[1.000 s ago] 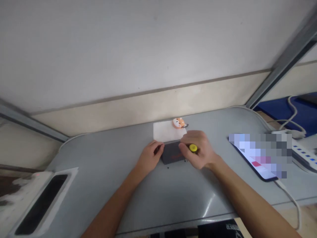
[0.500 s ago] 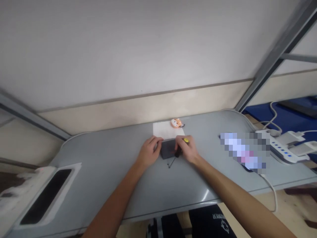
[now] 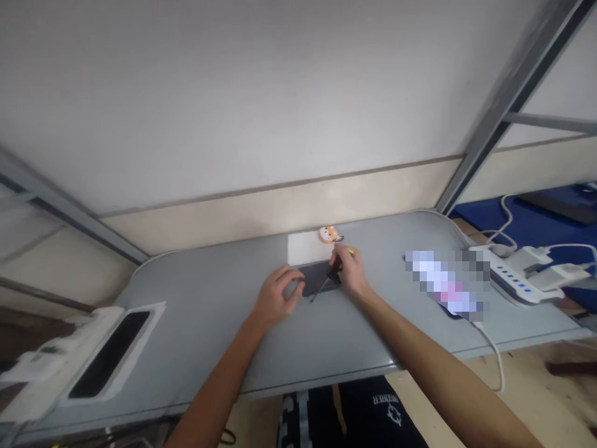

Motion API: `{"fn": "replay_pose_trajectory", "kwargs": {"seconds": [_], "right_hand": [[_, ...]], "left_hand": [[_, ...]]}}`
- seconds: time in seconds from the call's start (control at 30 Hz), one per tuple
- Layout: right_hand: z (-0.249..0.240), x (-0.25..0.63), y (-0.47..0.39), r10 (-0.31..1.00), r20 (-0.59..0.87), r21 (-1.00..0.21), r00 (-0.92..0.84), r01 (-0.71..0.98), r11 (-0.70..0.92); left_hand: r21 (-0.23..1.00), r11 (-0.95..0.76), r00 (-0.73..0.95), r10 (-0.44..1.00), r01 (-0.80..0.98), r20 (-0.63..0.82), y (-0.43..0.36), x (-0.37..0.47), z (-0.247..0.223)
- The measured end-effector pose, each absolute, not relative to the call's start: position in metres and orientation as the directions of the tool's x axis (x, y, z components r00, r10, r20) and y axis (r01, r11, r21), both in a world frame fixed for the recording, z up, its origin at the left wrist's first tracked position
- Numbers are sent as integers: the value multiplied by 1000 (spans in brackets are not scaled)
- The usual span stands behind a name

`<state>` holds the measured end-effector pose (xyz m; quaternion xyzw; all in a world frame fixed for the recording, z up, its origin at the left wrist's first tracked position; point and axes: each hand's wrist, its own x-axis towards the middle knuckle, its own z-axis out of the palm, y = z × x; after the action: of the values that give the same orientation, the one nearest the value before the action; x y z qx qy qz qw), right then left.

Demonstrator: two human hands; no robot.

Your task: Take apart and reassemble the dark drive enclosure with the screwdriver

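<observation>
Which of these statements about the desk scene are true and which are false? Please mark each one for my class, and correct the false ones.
1. The right hand holds a thin-shafted tool. True.
2. The left hand is at the right-hand end of the dark case. False: it is at the left end.
3. The orange-and-white animal-faced item lies at the near left corner of the white sheet. False: it is at the far right corner.
4. A white cable runs from the lit phone. True.
5. The power strip with blue marks lies to the left of the lit phone. False: it lies to the right.
</observation>
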<state>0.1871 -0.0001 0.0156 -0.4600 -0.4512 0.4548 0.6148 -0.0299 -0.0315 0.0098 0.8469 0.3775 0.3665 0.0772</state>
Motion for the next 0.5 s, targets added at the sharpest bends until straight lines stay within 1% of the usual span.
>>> {"fn": "replay_pose_trajectory", "kwargs": {"seconds": [0.07,0.13,0.2,0.33,0.5], "right_hand": [[14,188,4,970,116,-972,213,-177,155],[13,190,7,966,95,-967,242,-208,148],[13,191,9,963,83,-963,256,-230,144],[16,192,10,963,34,-959,268,-263,107],[21,198,17,939,-34,-949,343,-305,77]], "left_hand": [[363,-717,511,686,595,518,-44,-28,7],[319,-723,522,674,613,523,-51,-25,4],[309,-724,511,666,616,543,-53,-22,1],[348,-734,483,658,584,577,-50,-16,-2],[424,-702,439,699,572,565,-29,-14,5]]}}
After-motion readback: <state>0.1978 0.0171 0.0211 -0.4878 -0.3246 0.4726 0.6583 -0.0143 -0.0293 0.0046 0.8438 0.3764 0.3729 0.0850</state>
